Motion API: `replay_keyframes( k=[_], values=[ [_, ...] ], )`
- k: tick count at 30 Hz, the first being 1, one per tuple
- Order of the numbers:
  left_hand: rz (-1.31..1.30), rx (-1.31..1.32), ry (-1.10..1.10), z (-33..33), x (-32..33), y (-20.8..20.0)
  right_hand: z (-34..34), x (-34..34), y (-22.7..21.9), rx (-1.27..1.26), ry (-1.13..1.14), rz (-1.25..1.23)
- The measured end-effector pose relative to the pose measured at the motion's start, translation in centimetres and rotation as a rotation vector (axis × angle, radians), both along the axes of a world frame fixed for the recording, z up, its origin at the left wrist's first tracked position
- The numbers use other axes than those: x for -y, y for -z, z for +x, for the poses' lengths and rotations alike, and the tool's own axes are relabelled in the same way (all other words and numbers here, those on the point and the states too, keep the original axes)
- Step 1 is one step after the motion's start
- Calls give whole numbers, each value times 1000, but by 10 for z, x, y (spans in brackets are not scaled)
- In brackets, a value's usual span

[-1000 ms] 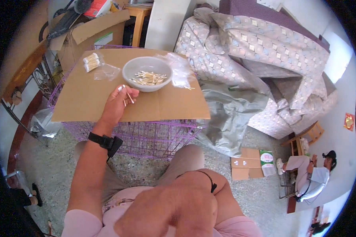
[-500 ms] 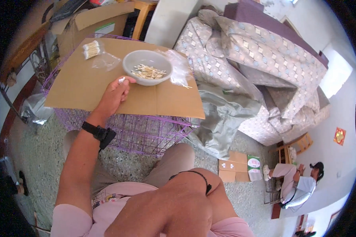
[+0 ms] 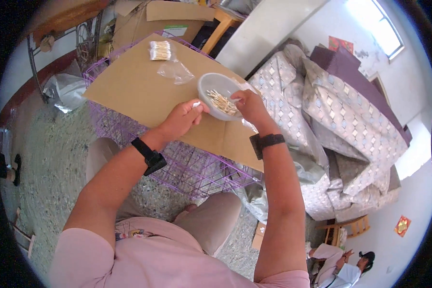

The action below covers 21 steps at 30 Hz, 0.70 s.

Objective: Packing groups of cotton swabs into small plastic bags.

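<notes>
Swabs (image 3: 222, 102) lie heaped in a grey bowl (image 3: 209, 85) on a cardboard sheet (image 3: 139, 89), which covers a purple wire cage (image 3: 197, 170). Right hand (image 3: 248, 103) reaches into the bowl from its right rim, fingers bent down among the swabs; whether they are pinched on any cannot be told. Left hand (image 3: 181, 117) sits at the bowl's near-left rim, curled shut on 1 swab (image 3: 196, 104) whose white tip pokes out between thumb and forefinger. Each wrist wears a black band (image 3: 150, 156).

Farther up the sheet lie 2 clear bags: 1 packed with swabs (image 3: 160, 50) near the far edge, 1 flat bag (image 3: 175, 72) just beside it, nearer the bowl. Clear plastic (image 3: 248, 126) shows under the right hand, touching the bowl's right side.

Right of the cage stands a sofa under a diamond-patterned cover (image 3: 331, 110). Grey plastic sheeting (image 3: 65, 91) lies on the speckled floor (image 3: 48, 158) left of the cage. Cardboard boxes (image 3: 144, 19) stand beyond the cage's far side. Another person (image 3: 341, 269) sits at the lower right, well apart.
</notes>
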<state>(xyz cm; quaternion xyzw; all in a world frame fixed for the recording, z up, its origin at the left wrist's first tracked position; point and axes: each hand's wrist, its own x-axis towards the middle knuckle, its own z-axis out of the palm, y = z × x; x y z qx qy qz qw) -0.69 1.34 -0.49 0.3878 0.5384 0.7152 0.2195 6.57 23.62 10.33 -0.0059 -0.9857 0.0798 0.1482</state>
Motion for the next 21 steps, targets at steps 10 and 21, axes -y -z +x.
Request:
replay_keyframes(
  k=[10,21],
  values=[
    [47,-13,20,-4,-1,3,-47,-24,38,310,80,236],
    [72,14,44,-3,-1,3,-21,-24,9,96,155,357]
  ],
)
